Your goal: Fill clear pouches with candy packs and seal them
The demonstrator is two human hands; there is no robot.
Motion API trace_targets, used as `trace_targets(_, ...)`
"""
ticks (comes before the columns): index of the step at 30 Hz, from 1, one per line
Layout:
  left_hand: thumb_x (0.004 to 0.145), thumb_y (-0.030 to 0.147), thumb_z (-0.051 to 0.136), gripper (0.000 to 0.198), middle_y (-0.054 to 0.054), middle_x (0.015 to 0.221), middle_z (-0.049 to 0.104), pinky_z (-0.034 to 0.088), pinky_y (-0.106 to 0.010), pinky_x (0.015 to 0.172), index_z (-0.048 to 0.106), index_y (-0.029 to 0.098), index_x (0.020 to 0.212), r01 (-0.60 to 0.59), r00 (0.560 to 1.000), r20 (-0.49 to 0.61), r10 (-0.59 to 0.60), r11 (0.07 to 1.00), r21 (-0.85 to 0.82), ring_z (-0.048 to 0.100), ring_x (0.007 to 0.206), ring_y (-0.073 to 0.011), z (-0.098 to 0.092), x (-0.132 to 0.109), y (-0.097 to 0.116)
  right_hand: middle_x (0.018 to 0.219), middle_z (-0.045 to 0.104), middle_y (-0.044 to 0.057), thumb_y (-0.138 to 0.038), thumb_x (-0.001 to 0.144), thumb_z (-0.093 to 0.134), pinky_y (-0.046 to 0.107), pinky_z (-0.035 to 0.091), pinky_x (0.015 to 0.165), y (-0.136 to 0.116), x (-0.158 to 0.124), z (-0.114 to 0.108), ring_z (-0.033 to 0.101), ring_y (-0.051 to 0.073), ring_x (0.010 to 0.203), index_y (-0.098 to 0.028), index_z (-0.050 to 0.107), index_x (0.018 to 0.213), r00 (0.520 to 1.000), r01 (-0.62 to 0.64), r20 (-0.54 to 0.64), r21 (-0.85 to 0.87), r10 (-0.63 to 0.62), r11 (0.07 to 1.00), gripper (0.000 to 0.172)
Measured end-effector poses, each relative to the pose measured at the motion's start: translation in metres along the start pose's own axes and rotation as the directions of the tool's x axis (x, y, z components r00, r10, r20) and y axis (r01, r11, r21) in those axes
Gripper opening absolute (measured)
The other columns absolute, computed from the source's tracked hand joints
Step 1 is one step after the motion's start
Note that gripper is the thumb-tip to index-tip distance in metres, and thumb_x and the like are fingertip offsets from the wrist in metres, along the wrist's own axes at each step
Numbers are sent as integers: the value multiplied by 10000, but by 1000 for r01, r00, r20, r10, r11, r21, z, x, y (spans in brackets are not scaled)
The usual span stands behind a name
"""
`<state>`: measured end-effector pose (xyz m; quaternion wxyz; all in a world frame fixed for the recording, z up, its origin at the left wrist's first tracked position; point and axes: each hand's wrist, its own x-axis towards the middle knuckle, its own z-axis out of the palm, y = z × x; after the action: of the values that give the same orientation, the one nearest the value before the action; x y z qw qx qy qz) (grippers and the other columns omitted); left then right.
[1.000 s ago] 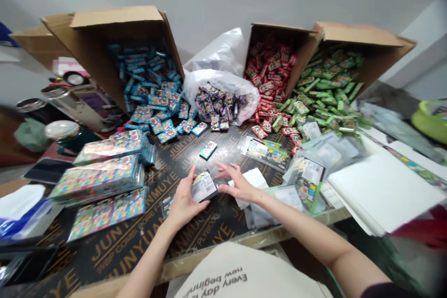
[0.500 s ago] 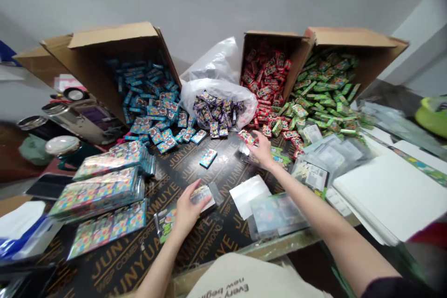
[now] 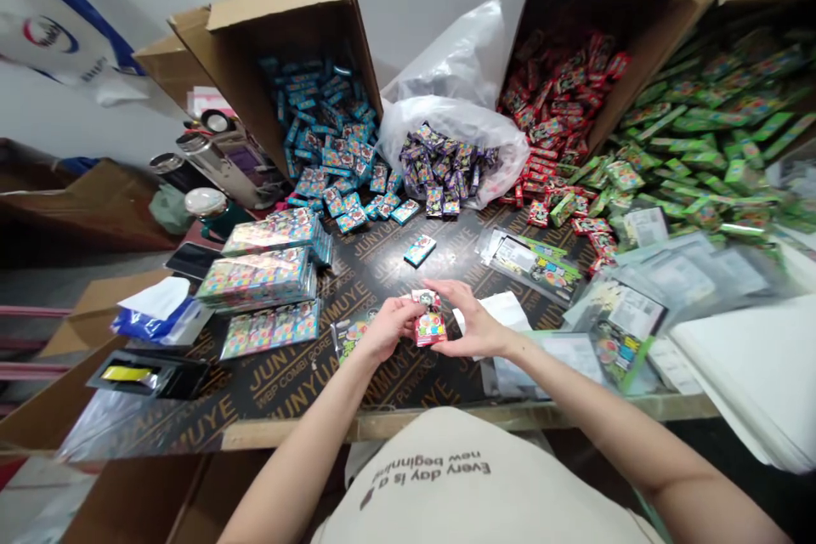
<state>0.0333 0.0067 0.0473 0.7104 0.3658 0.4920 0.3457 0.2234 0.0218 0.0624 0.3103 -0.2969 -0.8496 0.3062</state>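
Observation:
A small red printed box (image 3: 431, 326) is between my hands above the middle of the table. My left hand (image 3: 390, 327) pinches its left side, thumb over the front. My right hand (image 3: 475, 325) spans it from the right, fingers near its top edge and thumb at its lower right corner. Under my left hand lies a printed card pack in clear wrap (image 3: 349, 338), partly hidden. A single blue box (image 3: 419, 250) lies on the table beyond my hands. To the right, printed packs in clear sleeves (image 3: 532, 265) lie flat.
Cartons hold blue boxes (image 3: 331, 144), red boxes (image 3: 561, 102) and green boxes (image 3: 707, 144). A plastic bag (image 3: 503, 140) of purple boxes stands between them. Wrapped stacks (image 3: 261, 272) and a lidded cup (image 3: 207, 206) are left. White sheets (image 3: 758, 348) lie right.
My right hand has brought a red box back from the pile towards me. My left hand has moved right and closed on it. The camera view has shifted.

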Motion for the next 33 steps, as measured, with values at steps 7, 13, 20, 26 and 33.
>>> trace_targets(7, 434, 441, 765, 945, -116, 1169, 518, 252, -493, 974, 413, 217, 1282, -253, 887, 80, 455, 332, 909, 438, 1091, -317, -36, -7, -13, 1201, 495, 94, -349, 631, 662, 450, 259, 961, 40, -8, 2, 445, 277, 1092, -214, 336, 1299, 989, -119, -110, -208, 98, 971, 755)
trace_targets(13, 533, 229, 695, 1044, -83, 1122, 502, 333, -423, 930, 107, 220, 1396, -279, 874, 178, 453, 168, 945, 461, 1023, -257, -45, -11, -25, 1239, 490, 122, -514, 666, 637, 489, 191, 994, 52, -13, 10, 447, 288, 1121, -215, 320, 1325, 994, -69, 69, -228, 87, 971, 791)
trace_targets(20, 587, 228, 664, 975, -67, 1189, 471, 360, -386, 948, 109, 243, 1389, -384, 848, 189, 495, 328, 863, 472, 1072, -225, -38, -15, -15, 1376, 343, 130, -574, 580, 678, 442, 147, 1050, 31, -9, 9, 326, 265, 1255, -210, 166, 1379, 993, -104, 50, -26, 105, 994, 1016)
trace_targets(26, 616, 351, 659, 988, -66, 1153, 499, 379, -414, 928, 61, 238, 1394, -278, 852, 91, 516, 298, 913, 501, 1039, -241, -44, 4, -19, 1231, 527, 52, -511, 781, 521, 465, 74, 1050, 34, -13, 8, 414, 205, 1187, -273, 161, 1374, 975, -206, -132, -210, 181, 956, 734)
trace_targets(33, 666, 403, 601, 888, -94, 1095, 527, 398, -422, 872, 129, 208, 1391, -222, 878, 169, 448, 67, 973, 506, 982, -266, -58, 10, -41, 1269, 423, 166, -397, 788, 527, 494, 255, 934, 141, -18, -144, 347, 313, 1186, -185, 356, 1299, 609, -790, -608, -401, 510, 465, 579)
